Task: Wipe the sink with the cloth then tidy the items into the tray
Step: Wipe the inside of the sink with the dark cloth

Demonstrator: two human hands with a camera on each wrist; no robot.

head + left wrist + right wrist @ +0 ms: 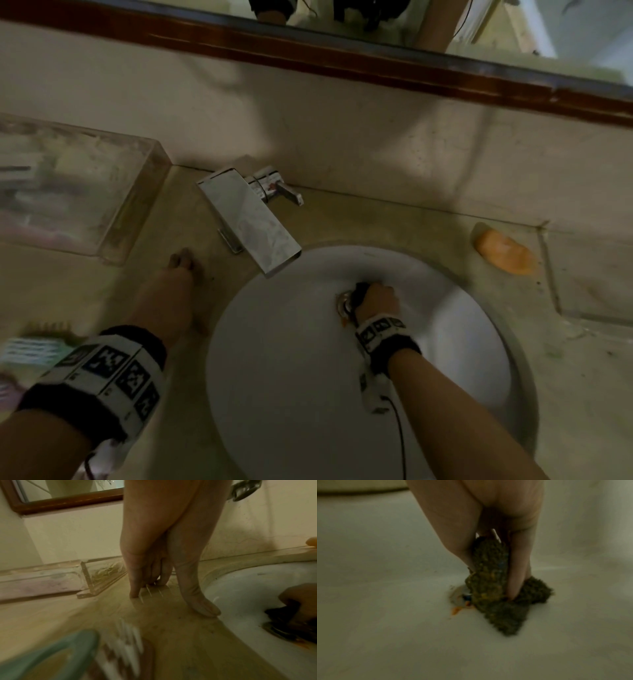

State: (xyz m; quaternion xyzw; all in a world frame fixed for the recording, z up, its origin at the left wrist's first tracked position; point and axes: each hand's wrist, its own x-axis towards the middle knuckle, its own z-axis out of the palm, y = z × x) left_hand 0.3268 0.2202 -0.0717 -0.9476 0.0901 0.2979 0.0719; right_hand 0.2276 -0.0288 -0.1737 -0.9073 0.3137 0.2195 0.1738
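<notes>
Head view — right hand (376, 301) presses cloth (360, 291) at sink (281, 342) drain.

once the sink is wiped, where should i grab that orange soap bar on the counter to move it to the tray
Take the orange soap bar across its narrow width, thumb on one long side and fingers on the other, coming down from above. It lies flat on the counter to the right of the sink with its long sides open. The right hand, now gripping the cloth, is nearer. It may be slippery.

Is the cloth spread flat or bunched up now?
Bunched up: the right hand grips the dark cloth in a crumpled wad at the sink drain.
</notes>
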